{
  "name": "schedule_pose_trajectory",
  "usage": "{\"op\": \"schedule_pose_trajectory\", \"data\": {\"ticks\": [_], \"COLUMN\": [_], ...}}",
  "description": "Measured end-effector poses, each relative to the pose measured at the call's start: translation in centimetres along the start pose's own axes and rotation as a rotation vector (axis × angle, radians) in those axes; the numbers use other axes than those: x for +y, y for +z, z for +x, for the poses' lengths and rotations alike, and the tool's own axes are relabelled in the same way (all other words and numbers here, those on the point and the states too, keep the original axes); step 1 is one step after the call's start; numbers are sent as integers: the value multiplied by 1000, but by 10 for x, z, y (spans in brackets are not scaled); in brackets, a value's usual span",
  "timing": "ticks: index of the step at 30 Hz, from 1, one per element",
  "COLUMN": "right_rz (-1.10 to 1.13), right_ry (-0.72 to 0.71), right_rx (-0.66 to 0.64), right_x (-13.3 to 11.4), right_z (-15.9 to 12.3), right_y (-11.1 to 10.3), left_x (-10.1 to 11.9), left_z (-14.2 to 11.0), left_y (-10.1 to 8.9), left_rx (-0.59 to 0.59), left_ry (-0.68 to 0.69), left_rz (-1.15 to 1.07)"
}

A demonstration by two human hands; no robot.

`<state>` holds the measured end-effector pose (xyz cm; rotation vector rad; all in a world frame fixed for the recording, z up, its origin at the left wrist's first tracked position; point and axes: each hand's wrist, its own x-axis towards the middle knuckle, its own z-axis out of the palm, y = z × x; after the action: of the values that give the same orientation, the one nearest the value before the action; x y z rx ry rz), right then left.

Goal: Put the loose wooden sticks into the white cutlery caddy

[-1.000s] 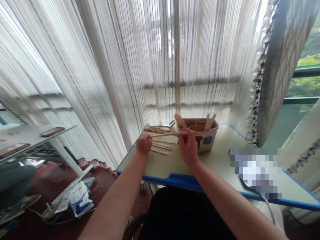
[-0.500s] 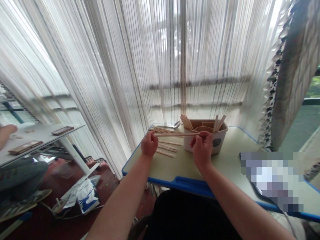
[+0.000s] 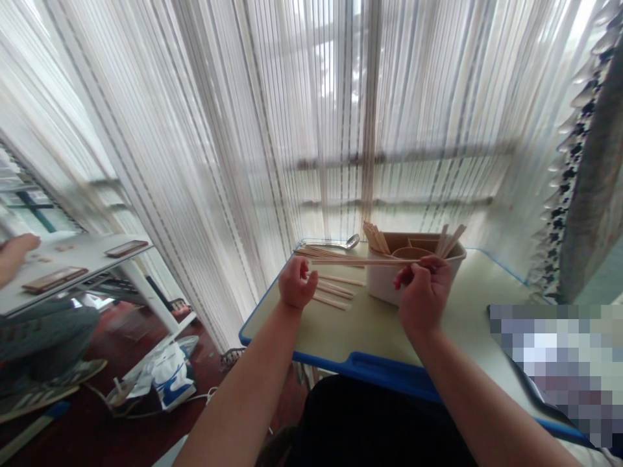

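A pair of pale wooden chopsticks (image 3: 363, 261) stretches level between my two hands, above the desk. My left hand (image 3: 298, 283) is closed at their left end, and my right hand (image 3: 425, 288) pinches the other end in front of the holder. The white and brown utensil holder (image 3: 382, 282) stands upright, with chopsticks (image 3: 377, 239) leaning in its left part and more sticks (image 3: 450, 240) in its right part. Loose chopsticks (image 3: 333, 288) lie on the desk beside my left hand. Behind them rests a metal ladle (image 3: 351, 242) near the far edge.
The cream desk (image 3: 360, 331) has a raised blue rim. A blurred-out flat device (image 3: 555, 370) lies on its right side. Sheer curtains (image 3: 219, 130) hang close behind. At far left, another person's hand (image 3: 17, 256) is over a white table (image 3: 104, 264) with wooden trays.
The view has shifted a little, so the desk sits further right. Both my hands still hold the chopsticks, and my right hand has moved slightly away from my left.
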<state>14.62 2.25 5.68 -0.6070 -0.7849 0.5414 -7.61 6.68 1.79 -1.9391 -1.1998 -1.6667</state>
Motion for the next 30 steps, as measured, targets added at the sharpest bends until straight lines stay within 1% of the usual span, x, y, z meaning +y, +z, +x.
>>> {"op": "schedule_pose_trajectory", "data": {"ticks": [5,9,11,14,16,19,23,25,27,30], "right_rz": [2,-2,-83,-298,-417,-483,-454,-454,-491,-615], "right_ry": [-17,-37,-51,-37,47,237,503,614,681,729], "right_rx": [-4,-19,-47,-161,-260,-386,-527,-601,-674,-801], "right_x": [1,4,4,0,-3,-5,-6,-9,-13,-19], "right_z": [1,4,3,1,-2,-4,-3,-4,-8,-17], "right_y": [0,-2,-5,-15,-23,-35,-49,-56,-60,-60], "left_x": [-2,-6,-9,-15,-19,-21,-17,-14,-11,-9], "left_z": [-1,-4,-5,-8,-8,-9,-9,-9,-10,-12], "left_y": [1,7,11,15,16,17,16,17,18,21], "left_rx": [-53,-99,-99,-62,-47,-52,-154,-197,-229,-259], "left_ry": [116,145,140,123,123,137,108,101,125,169], "left_rz": [89,142,143,117,100,86,97,98,96,78]}}
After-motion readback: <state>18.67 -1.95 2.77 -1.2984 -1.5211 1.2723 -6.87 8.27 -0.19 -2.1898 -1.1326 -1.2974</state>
